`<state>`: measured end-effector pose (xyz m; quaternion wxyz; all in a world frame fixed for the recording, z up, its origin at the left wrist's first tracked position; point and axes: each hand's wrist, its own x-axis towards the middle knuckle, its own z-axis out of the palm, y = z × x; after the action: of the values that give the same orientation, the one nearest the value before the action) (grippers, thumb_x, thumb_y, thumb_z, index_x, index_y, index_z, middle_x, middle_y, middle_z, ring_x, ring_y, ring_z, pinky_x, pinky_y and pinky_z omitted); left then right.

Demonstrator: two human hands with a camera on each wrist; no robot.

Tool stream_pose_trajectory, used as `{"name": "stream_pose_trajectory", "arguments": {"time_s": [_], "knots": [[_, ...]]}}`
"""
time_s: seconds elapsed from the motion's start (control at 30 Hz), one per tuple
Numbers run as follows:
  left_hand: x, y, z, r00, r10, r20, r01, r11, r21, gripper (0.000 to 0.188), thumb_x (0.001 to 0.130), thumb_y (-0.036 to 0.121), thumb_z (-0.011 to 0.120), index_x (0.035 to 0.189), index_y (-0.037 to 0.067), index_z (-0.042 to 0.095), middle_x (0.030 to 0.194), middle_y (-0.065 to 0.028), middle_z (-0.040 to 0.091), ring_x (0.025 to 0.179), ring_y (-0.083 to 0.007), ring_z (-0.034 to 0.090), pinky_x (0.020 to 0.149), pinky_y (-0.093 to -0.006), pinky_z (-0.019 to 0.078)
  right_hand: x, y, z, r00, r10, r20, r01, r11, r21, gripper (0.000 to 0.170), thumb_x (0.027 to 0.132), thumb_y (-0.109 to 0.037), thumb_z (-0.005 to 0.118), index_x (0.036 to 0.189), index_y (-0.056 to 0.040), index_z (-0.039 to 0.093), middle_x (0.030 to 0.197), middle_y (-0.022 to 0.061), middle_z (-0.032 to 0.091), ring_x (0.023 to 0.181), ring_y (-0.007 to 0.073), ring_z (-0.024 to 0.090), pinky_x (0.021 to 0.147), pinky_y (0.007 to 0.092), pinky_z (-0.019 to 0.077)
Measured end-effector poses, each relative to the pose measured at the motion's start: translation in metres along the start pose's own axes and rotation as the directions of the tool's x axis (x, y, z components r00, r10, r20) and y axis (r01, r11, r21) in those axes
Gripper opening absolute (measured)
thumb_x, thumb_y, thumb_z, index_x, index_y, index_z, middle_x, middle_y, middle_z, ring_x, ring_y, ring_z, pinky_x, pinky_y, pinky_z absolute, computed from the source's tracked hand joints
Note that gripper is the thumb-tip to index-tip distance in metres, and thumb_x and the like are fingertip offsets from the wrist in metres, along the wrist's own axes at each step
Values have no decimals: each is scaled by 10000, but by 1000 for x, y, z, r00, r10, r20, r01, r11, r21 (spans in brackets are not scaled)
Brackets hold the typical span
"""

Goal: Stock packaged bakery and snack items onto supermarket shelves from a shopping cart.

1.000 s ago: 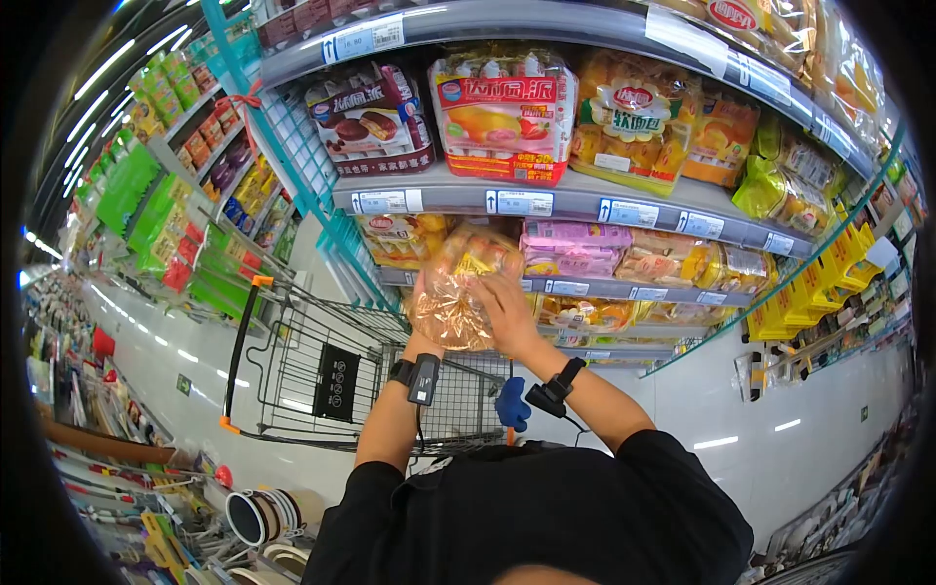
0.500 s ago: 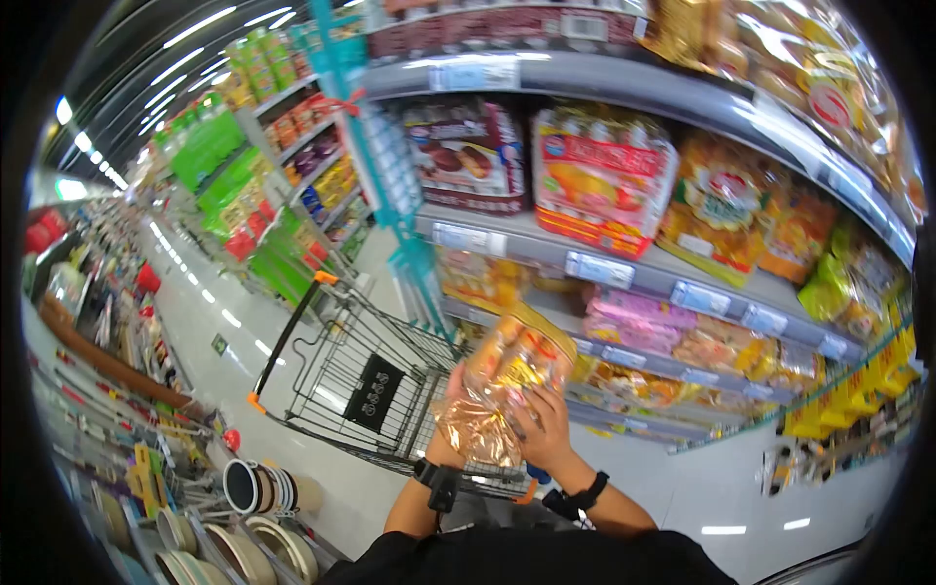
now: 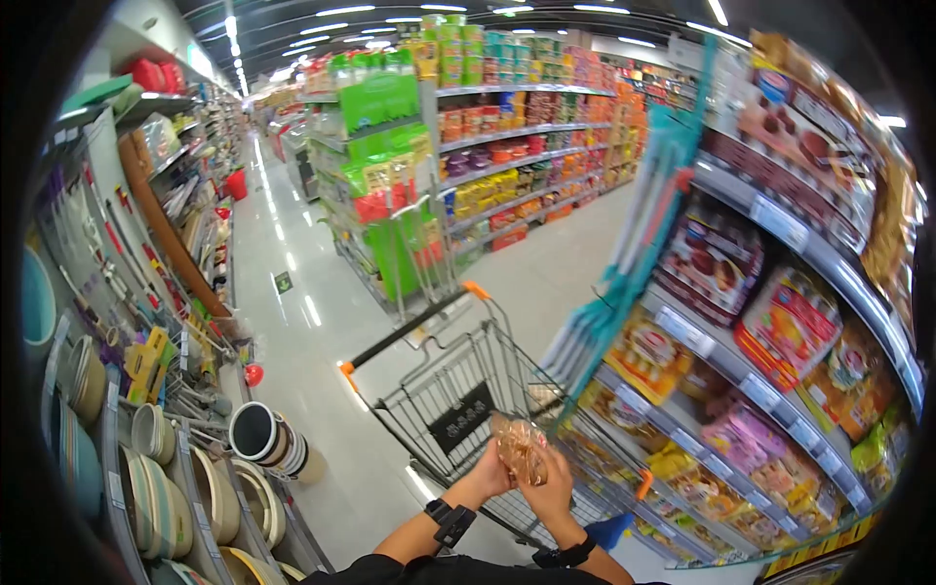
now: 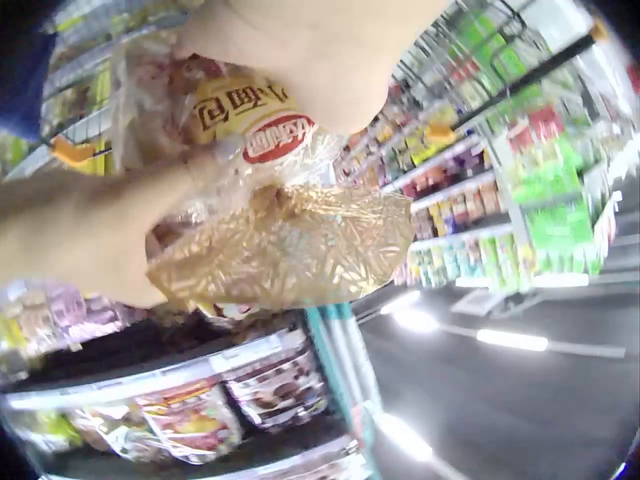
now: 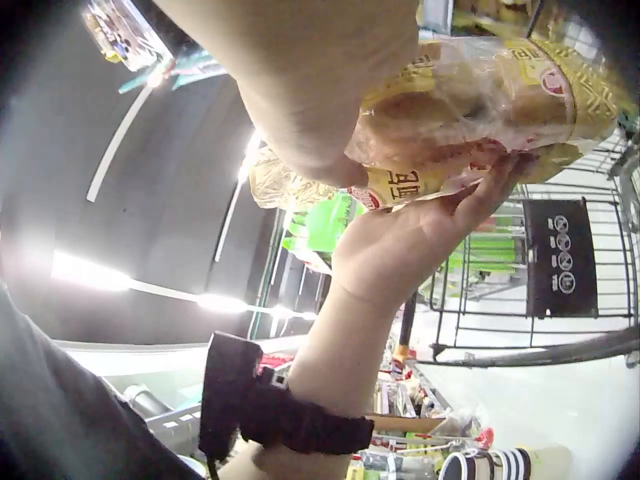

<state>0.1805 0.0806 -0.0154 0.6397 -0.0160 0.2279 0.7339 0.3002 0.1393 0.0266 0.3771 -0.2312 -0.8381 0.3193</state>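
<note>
A clear plastic bag of bread rolls (image 3: pixel 522 448), with yellow label panels and a gold-patterned end, is gripped between both hands over the cart. My left hand (image 3: pixel 492 472) holds it from the left. In the right wrist view, that left hand (image 5: pixel 405 240) lies palm against the bag (image 5: pixel 470 115), its fingers along the underside. My right hand (image 3: pixel 552 486) grips the other side; its fingers are partly hidden. The left wrist view has the gathered gold end of the bag (image 4: pixel 290 250) fanning out beside the hands.
A wire shopping cart (image 3: pixel 408 336) with a black sign (image 3: pixel 461 417) stands just ahead. Shelves of packaged bread and pies (image 3: pixel 721 341) rise on the right, by a teal rack end (image 3: pixel 648 195). Bins and bowls (image 3: pixel 156 497) line the left, with a striped bucket (image 3: pixel 278 441) on the floor.
The view has swung left, away from the bread shelf and toward the aisle. The bag has come away from the shelf front, over the cart, still held in both hands.
</note>
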Motion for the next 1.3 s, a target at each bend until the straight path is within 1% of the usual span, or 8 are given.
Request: {"name": "stream_pose_trajectory", "arguments": {"time_s": [0.23, 0.5, 0.53, 0.63, 0.83, 1.0, 1.23, 1.3], "knots": [[-36, 90, -85, 998, -52, 29, 57, 976, -209, 286, 849, 418, 465, 896, 163, 586, 924, 3, 602, 867, -161, 566, 809, -349, 443, 5, -43, 128, 992, 23, 123, -21, 1000, -13, 458, 576, -154, 748, 1003, -101, 590, 948, 119, 563, 894, 292, 556, 766, 361, 452], [-59, 140, -83, 900, -289, -326, 217, 947, -239, 549, 822, 488, 442, 1212, 108, 375, 1151, -127, 452, 1070, -286, 436, 923, -494, 330, 36, -71, 142, 991, 103, 89, -103, 995, -4, 477, 596, -171, 757, 1022, -56, 577, 967, 122, 603, 869, 254, 600, 767, 327, 473], [-39, 130, -128, 950, -263, -169, 221, 947, -235, 659, 830, 483, 441, 1309, 91, 214, 1294, -257, 242, 1165, -415, 325, 964, -541, 290, 36, -66, 142, 992, 99, 80, -100, 995, 3, 478, 606, -146, 753, 1039, -55, 572, 1000, 115, 609, 910, 216, 598, 789, 314, 472], [-37, 147, -123, 896, -410, -173, 336, 878, -342, 704, 849, 516, 377, 1374, 131, 108, 1360, -269, 125, 1246, -439, 191, 1004, -549, 207, 35, -42, 138, 986, 167, 20, -168, 978, 123, 472, 617, -127, 753, 1044, -48, 569, 1004, 109, 610, 923, 188, 589, 789, 307, 471], [-9, 148, -115, 884, -213, -416, 272, 958, 87, 689, 857, 502, 329, 1397, 159, 72, 1436, -128, 28, 1296, -366, 140, 1015, -530, 151, 38, -27, 119, 901, 409, 144, -434, 842, 320, 518, 642, -78, 730, 1113, -53, 515, 1042, 72, 583, 946, 165, 564, 811, 290, 456], [9, 138, -99, 927, -49, -372, 190, 916, 354, 431, 875, 418, 293, 965, 130, 601, 1057, -43, 564, 1043, -206, 426, 896, -471, 297, 40, -5, 113, 850, 460, 257, -526, 735, 427, 539, 645, -71, 729, 1130, -56, 496, 1066, 87, 564, 968, 168, 550, 822, 299, 450], [29, 112, -88, 907, -36, -419, 192, 922, 336, 408, 897, 363, 323, 1082, 50, 507, 1044, -89, 542, 958, -233, 535, 810, -428, 457, 50, 41, 103, 813, 492, 310, -557, 813, 172, 562, 703, -161, 708, 1188, -53, 446, 1051, 104, 566, 963, 194, 553, 823, 310, 448], [34, 103, -105, 970, -41, -238, 133, 912, 387, 413, 902, 360, 288, 1102, 70, 502, 1072, -73, 562, 960, -222, 552, 793, -408, 470, 50, 62, 106, 806, 433, 403, -551, 798, 244, 545, 740, -209, 681, 1198, -50, 433, 1067, 103, 557, 1001, 193, 531, 843, 313, 435]]}}
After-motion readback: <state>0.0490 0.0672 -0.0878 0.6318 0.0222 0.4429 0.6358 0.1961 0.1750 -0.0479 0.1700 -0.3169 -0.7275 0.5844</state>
